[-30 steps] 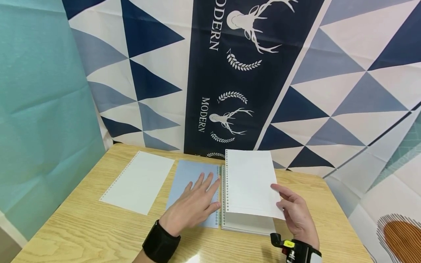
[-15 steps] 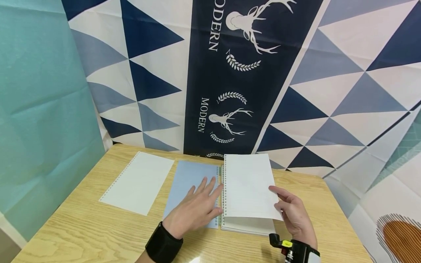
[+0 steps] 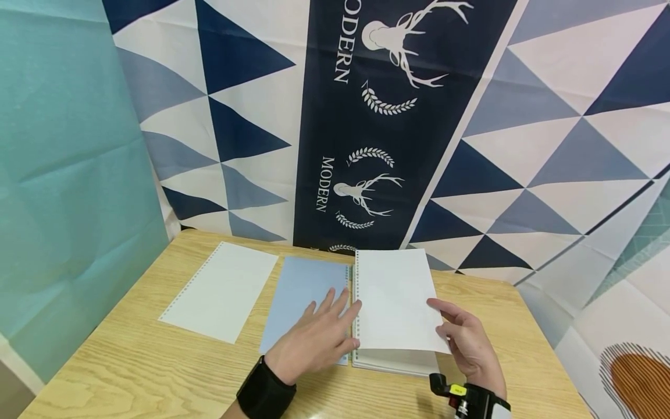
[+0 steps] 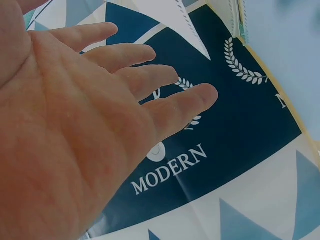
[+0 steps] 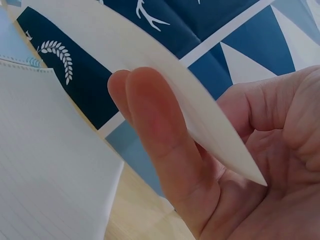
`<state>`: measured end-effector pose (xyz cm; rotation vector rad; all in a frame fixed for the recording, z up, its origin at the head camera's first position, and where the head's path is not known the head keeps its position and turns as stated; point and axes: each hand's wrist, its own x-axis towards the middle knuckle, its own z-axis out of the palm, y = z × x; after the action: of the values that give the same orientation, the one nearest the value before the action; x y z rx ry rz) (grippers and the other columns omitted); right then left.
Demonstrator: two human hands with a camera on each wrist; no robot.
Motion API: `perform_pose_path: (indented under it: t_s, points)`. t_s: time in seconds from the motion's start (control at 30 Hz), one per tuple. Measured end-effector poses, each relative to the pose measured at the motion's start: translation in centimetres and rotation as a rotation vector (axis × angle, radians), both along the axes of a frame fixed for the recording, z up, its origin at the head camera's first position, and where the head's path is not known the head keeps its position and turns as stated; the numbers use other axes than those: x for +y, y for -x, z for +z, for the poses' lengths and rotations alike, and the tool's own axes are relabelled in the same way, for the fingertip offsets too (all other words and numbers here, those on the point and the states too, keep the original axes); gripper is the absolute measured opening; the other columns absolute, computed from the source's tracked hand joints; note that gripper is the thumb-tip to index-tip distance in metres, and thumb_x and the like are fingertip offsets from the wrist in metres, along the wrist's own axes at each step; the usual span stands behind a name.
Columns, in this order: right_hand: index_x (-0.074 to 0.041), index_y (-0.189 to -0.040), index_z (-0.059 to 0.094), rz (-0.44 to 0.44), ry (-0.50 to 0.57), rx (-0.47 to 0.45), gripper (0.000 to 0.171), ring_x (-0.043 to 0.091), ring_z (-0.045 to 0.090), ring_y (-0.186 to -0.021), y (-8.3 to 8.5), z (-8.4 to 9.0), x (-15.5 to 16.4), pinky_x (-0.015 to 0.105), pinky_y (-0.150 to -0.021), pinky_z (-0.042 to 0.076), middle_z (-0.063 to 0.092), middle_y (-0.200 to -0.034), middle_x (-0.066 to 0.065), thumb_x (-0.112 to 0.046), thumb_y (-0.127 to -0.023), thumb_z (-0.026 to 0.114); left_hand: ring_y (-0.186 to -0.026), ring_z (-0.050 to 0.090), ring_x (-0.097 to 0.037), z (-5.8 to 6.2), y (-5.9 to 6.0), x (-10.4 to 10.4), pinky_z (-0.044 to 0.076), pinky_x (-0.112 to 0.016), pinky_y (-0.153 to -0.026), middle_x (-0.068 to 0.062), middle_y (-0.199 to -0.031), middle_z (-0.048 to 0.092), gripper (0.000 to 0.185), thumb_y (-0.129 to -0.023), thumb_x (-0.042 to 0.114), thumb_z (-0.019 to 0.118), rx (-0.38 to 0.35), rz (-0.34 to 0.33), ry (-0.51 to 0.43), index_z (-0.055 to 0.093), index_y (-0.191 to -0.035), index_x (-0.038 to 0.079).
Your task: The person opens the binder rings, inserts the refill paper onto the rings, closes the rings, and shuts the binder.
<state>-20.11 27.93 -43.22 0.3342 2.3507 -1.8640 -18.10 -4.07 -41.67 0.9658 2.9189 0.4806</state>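
the loose sheet [image 3: 394, 299] is getting held up off the notebook stack [image 3: 394, 361] by the right hand [image 3: 467, 344], which is pinching its outer edge down near the bottom corner. in the right wrist view you can see that page's edge [image 5: 210, 125] slipping between the fingers [image 5: 160, 135] and the palm, so the hand is definitely gripping the paper, not just touching it. the sheet is sitting slightly raised on the hand's side, with its punched edge lining up along the binder rings [image 3: 355, 314] on the side facing the other hand.

the left hand [image 3: 318, 343] is lying flat with fingers stretched out and relaxed, holding nothing. it's resting on the blue cover [image 3: 305, 291], fingertips right up against the ring spine and just about touching the sheet's punched edge. from the left wrist view the fingers [image 4: 165, 107] are spreading out straight, and all you're seeing past them is the backdrop.

further out past the left hand, on its outer side, another loose punched sheet [image 3: 220, 289] is lying flat on the wooden table [image 3: 131, 372], well apart from the notebook. beyond both hands, the navy and white patterned cloth [image 3: 366, 116] with deer prints is hanging behind the table, and a teal cloth [image 3: 63, 174] is hanging off to the left hand's side.
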Motion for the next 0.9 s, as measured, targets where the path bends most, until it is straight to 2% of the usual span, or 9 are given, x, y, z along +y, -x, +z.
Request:
perform_pose_path:
  t_s: [0.13, 0.23, 0.43, 0.6, 0.67, 0.8, 0.9]
  points:
    - [0.002, -0.152, 0.042, 0.007, -0.011, 0.004, 0.065, 0.003, 0.062, -0.089, 0.0, -0.1, 0.0, 0.020, -0.057, 0.040, 0.030, -0.165, 0.020, 0.012, -0.089, 0.049, -0.155, 0.029, -0.035, -0.1, -0.1, 0.3, 0.040, -0.061, -0.114, -0.013, -0.168, 0.029, 0.063, -0.104, 0.046, 0.053, 0.005, -0.012, 0.014, 0.034, -0.159, 0.020]
    - [0.003, -0.153, 0.041, 0.013, -0.013, 0.009, 0.065, 0.003, 0.055, -0.074, 0.0, -0.2, 0.0, 0.020, -0.056, 0.038, 0.029, -0.165, 0.021, 0.012, -0.089, 0.049, -0.156, 0.029, -0.034, -0.1, -0.1, 0.4, 0.040, -0.060, -0.115, -0.011, -0.168, 0.028, 0.063, -0.104, 0.046, 0.053, -0.003, -0.015, 0.026, 0.034, -0.159, 0.021]
    - [0.003, -0.153, 0.041, 0.016, -0.021, 0.010, 0.066, 0.003, 0.049, -0.072, -0.1, -0.2, 0.0, 0.020, -0.055, 0.036, 0.029, -0.165, 0.021, 0.013, -0.088, 0.050, -0.156, 0.027, -0.034, -0.3, -0.4, 0.7, 0.038, -0.060, -0.117, -0.011, -0.169, 0.027, 0.063, -0.105, 0.046, 0.052, -0.017, -0.023, 0.034, 0.033, -0.160, 0.022]
    - [0.003, -0.152, 0.042, 0.021, -0.018, 0.007, 0.066, 0.006, 0.038, -0.059, 0.0, -0.2, 0.0, 0.019, -0.053, 0.035, 0.029, -0.166, 0.021, 0.012, -0.087, 0.050, -0.157, 0.025, -0.033, -0.4, -0.6, 0.9, 0.035, -0.060, -0.118, -0.011, -0.169, 0.026, 0.061, -0.106, 0.043, 0.051, -0.055, -0.039, 0.027, 0.032, -0.160, 0.022]
    - [0.003, -0.152, 0.041, 0.024, -0.017, 0.009, 0.066, 0.006, 0.041, -0.060, -0.1, -0.2, 0.0, 0.019, -0.052, 0.035, 0.029, -0.166, 0.022, 0.012, -0.087, 0.050, -0.157, 0.024, -0.033, -0.5, -0.5, 1.0, 0.035, -0.060, -0.118, -0.012, -0.169, 0.025, 0.061, -0.106, 0.043, 0.051, -0.060, -0.045, 0.025, 0.032, -0.160, 0.022]
    - [0.003, -0.152, 0.042, 0.025, -0.012, 0.013, 0.066, 0.006, 0.038, -0.056, -0.1, -0.2, 0.0, 0.019, -0.051, 0.034, 0.030, -0.165, 0.022, 0.012, -0.087, 0.050, -0.157, 0.026, -0.032, -0.8, -0.5, 1.1, 0.037, -0.060, -0.117, -0.012, -0.169, 0.027, 0.061, -0.105, 0.042, 0.052, -0.043, -0.050, 0.035, 0.033, -0.159, 0.021]
    - [0.003, -0.151, 0.042, 0.029, -0.013, 0.017, 0.065, 0.006, 0.030, -0.051, -0.1, -0.2, 0.0, 0.018, -0.050, 0.034, 0.030, -0.165, 0.023, 0.011, -0.087, 0.050, -0.156, 0.029, -0.032, -1.0, -0.5, 1.2, 0.040, -0.059, -0.115, -0.011, -0.168, 0.029, 0.061, -0.105, 0.043, 0.053, -0.030, -0.050, 0.045, 0.035, -0.159, 0.021]
